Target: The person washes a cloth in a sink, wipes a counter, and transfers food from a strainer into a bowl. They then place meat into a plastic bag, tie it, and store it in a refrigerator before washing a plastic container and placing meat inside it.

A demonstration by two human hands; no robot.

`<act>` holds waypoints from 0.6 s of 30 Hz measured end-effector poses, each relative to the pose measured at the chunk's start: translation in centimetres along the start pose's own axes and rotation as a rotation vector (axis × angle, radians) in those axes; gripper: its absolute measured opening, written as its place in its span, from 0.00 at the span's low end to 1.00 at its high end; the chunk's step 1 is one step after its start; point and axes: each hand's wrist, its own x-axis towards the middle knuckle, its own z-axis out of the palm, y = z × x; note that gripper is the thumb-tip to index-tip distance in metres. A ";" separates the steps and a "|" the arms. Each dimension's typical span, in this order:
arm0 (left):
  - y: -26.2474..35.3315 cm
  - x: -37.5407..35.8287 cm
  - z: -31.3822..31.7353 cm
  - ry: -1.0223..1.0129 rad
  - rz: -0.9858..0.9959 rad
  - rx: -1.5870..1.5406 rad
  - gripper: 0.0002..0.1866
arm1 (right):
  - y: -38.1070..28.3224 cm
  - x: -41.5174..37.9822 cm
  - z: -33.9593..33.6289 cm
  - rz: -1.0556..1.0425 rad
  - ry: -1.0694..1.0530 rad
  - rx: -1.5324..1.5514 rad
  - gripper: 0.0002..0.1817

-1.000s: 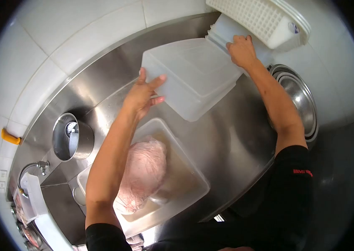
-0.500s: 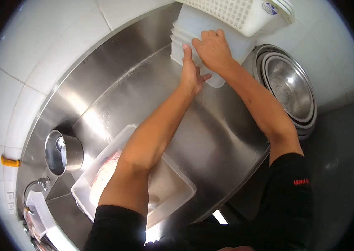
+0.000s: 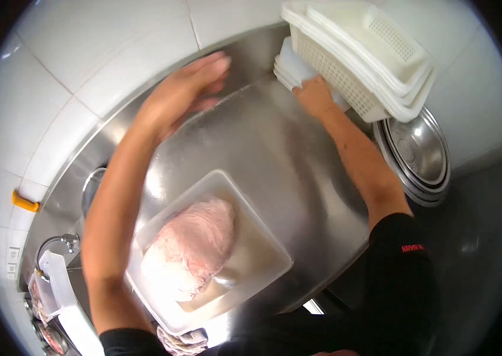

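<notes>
My left hand (image 3: 194,89) is raised over the back edge of the steel counter (image 3: 245,142), slightly blurred, its fingers apart and holding nothing. My right hand (image 3: 315,97) is at the stacked translucent containers (image 3: 291,66), under the white perforated baskets (image 3: 346,59); its fingers are curled at the containers' edge. Nearer to me, a translucent tub (image 3: 263,237) holds a large piece of pink raw meat (image 3: 197,237) in some liquid.
Nested steel bowls (image 3: 420,148) stand at the right. A metal pot (image 3: 92,184) is partly hidden behind my left forearm. A faucet (image 3: 70,242), a white container (image 3: 58,279) and a cloth (image 3: 182,341) are on the left and front side.
My left hand has left the containers and swung left. My right hand stays at the stack. The view has shifted, showing more of the baskets, and the meat tub is now uncovered by my arm.
</notes>
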 end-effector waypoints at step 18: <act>-9.8 -50.5 3.5 1.079 -0.450 0.036 0.35 | 8.2 -5.9 -10.9 0.722 0.946 0.601 0.17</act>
